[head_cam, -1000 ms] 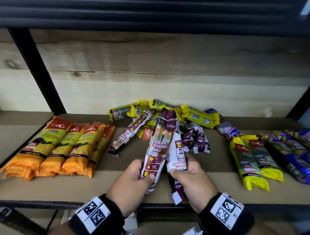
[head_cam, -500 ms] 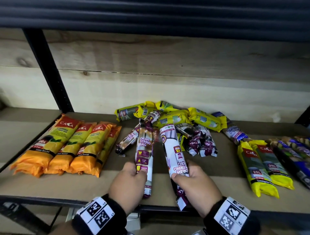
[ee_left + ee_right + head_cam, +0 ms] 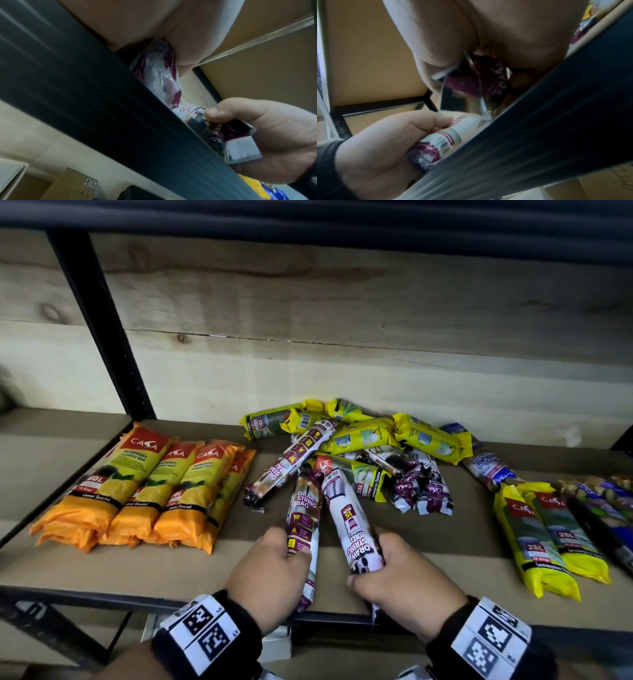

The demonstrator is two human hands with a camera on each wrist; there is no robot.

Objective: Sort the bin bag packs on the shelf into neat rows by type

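A: Where are the two purple packs?

B: At 6 o'clock on the shelf [image 3: 102,570]. The left hand [image 3: 270,566] curls round the left pack [image 3: 303,518]; the right hand [image 3: 397,570] curls round the right pack [image 3: 352,525].

A: Which way do they point?

B: Long ways, toward 12, tops touching.

A: What do the wrist views add?

B: The right pack's clear bottom flap [image 3: 243,150] and the left pack's barcode [image 3: 444,143].

A: What's around?

B: Orange packs [image 3: 137,491] at 9, a messy pile [image 3: 359,440] at 12, yellow packs [image 3: 544,535] at 3.
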